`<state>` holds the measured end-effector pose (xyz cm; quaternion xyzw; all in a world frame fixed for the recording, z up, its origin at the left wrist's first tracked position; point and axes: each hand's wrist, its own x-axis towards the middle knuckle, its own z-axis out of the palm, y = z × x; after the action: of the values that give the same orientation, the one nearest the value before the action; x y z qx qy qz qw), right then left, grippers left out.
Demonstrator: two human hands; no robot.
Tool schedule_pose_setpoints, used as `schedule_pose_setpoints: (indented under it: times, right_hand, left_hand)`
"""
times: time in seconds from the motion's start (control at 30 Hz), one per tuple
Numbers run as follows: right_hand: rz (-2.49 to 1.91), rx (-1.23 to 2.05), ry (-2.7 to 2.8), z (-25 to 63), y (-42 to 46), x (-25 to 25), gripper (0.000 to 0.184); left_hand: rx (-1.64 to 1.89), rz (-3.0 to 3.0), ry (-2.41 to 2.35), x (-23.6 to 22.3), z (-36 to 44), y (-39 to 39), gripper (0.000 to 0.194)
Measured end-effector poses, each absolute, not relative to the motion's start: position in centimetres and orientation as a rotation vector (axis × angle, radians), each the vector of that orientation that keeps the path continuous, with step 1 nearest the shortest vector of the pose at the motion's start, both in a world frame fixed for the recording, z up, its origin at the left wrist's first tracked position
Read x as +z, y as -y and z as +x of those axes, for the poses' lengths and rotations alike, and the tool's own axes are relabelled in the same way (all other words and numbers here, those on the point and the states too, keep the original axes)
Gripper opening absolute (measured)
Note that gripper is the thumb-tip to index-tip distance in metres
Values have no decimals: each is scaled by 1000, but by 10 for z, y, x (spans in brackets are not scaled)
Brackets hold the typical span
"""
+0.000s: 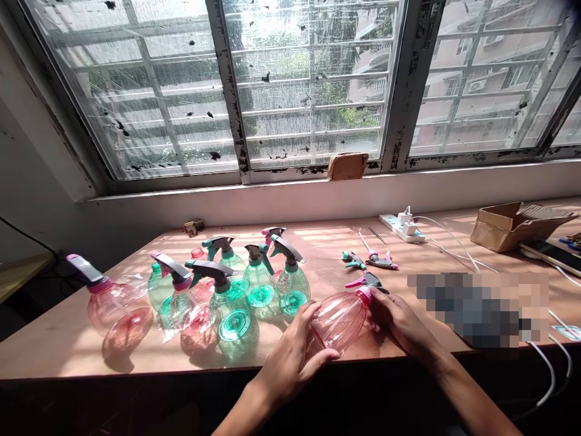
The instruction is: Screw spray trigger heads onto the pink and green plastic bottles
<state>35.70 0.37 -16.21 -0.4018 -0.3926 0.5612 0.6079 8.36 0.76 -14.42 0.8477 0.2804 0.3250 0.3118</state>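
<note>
A clear pink spray bottle is tilted on its side above the front edge of the table, its neck toward the right. My left hand wraps round the body near its base, thumb underneath. At the other end my right hand grips the pink collar with its fingertips; some of those fingers are hidden behind the bottle. A grey-and-pink spray head shows just past the neck; whether it is seated on the bottle I cannot tell. Loose spray heads lie on the table behind.
Several green spray bottles and a pink one stand to the left on the wooden table. A power strip, an open cardboard box and white cables are at the right. A blurred dark object lies near my right forearm.
</note>
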Motion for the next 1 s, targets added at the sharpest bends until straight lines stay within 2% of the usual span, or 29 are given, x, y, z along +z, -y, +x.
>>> schedule_pose_setpoints:
  times: [0.17, 0.57, 0.63, 0.77, 1.0]
  right_hand:
    - [-923, 1306, 863, 355, -4, -160, 49]
    - [-908, 1304, 866, 355, -5, -162, 44]
    - [-911, 1301, 854, 355, -5, -161, 43]
    - [-914, 1293, 833, 355, -5, -161, 45]
    - [-904, 1284, 817, 355, -6, -162, 46]
  left_hand:
    - [896, 2249, -730, -151, 83, -9, 73]
    - [788, 2352, -756, -163, 79, -17, 109]
    - [766, 2348, -742, -160, 79, -16, 106]
    - [713, 2319, -785, -150, 80, -12, 82]
    - [762, 2341, -855, -148, 83, -8, 84]
